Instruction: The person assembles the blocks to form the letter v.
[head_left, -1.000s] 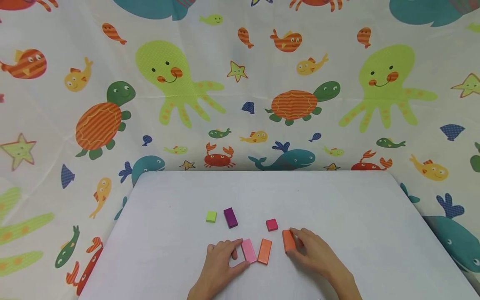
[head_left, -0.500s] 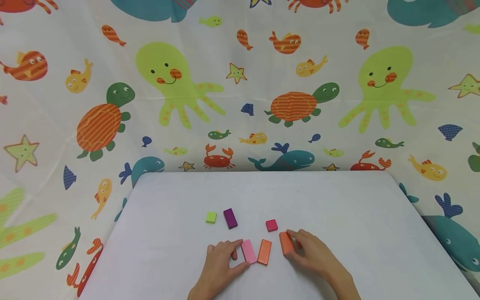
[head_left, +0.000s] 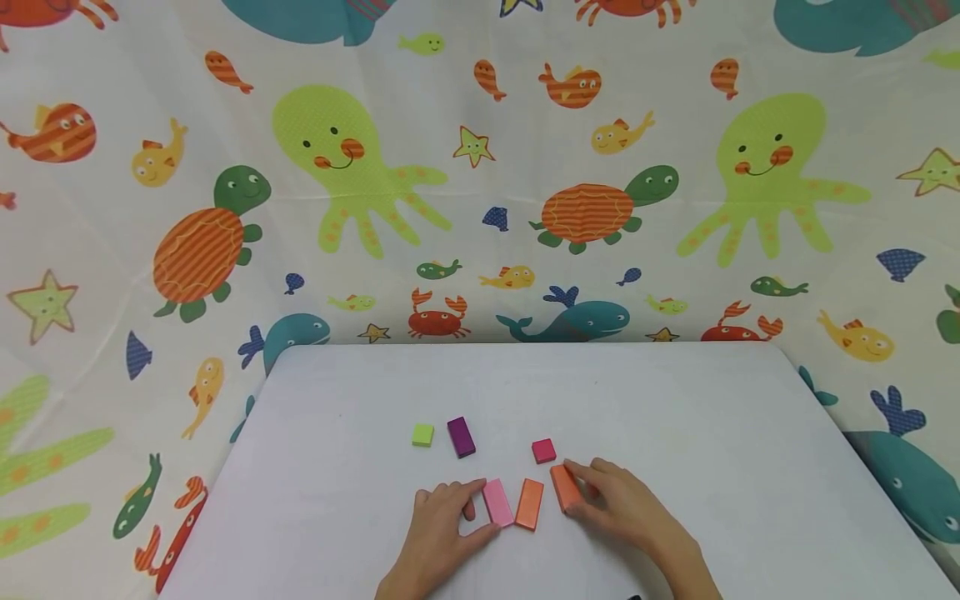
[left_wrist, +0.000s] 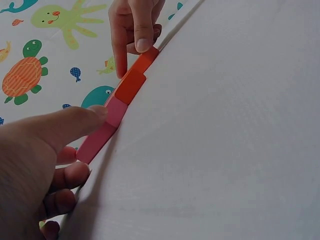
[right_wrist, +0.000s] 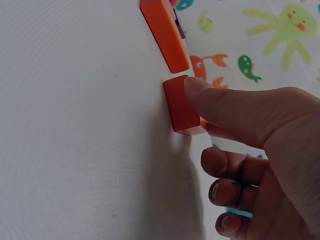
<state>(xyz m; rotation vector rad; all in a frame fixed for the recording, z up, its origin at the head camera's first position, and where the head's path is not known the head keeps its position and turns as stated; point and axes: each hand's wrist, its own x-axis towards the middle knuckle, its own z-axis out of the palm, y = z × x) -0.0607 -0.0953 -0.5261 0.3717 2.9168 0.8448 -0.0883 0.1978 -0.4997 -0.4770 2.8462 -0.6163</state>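
My left hand (head_left: 438, 537) pinches a pink block (head_left: 498, 503) by its two ends, thumb at the near end and index finger at the far end. Right beside the pink block lies an orange block (head_left: 529, 505), touching or nearly touching it near its lower corner. A second orange block (head_left: 563, 488) is pinched the same way between thumb and index finger of my right hand (head_left: 628, 512). In the right wrist view, a narrow gap separates this held block (right_wrist: 180, 106) from the other orange one (right_wrist: 166, 35). Both held blocks appear to rest on the table.
A small red block (head_left: 543, 451) lies just beyond the orange pair. Farther left are a purple block (head_left: 461, 437) and a small green block (head_left: 423, 435). The white table (head_left: 675, 400) ends at the back against a sea-animal patterned cloth (head_left: 450, 192).
My right hand has slid its orange block leftward, narrowing the space to the middle orange block. The left hand and the other blocks have stayed in place.
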